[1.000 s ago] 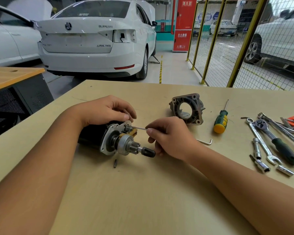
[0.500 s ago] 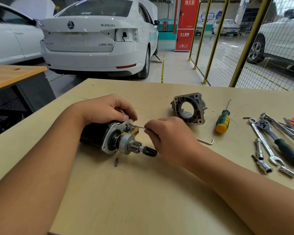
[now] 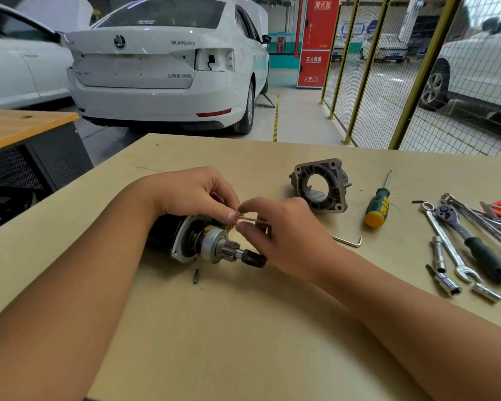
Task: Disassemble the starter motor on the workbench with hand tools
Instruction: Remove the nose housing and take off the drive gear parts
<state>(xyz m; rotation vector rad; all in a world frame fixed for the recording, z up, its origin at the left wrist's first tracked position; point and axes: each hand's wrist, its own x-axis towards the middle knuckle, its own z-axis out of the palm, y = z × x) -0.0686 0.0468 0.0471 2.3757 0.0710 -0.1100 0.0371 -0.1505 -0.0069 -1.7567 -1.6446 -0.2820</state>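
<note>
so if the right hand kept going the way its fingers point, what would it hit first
Most likely the left hand: the right hand points left, its fingertips nearly meeting the left thumb over the thin rod above the starter motor. Depth is unclear.

white car (image 3: 162, 70), red cabinet (image 3: 315, 41), yellow mesh fence (image 3: 388, 82)

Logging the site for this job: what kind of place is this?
Most likely a car repair workshop or training garage: a white car with its tail light removed, wrenches laid out on the workbench, and a yellow mesh fence.
</note>
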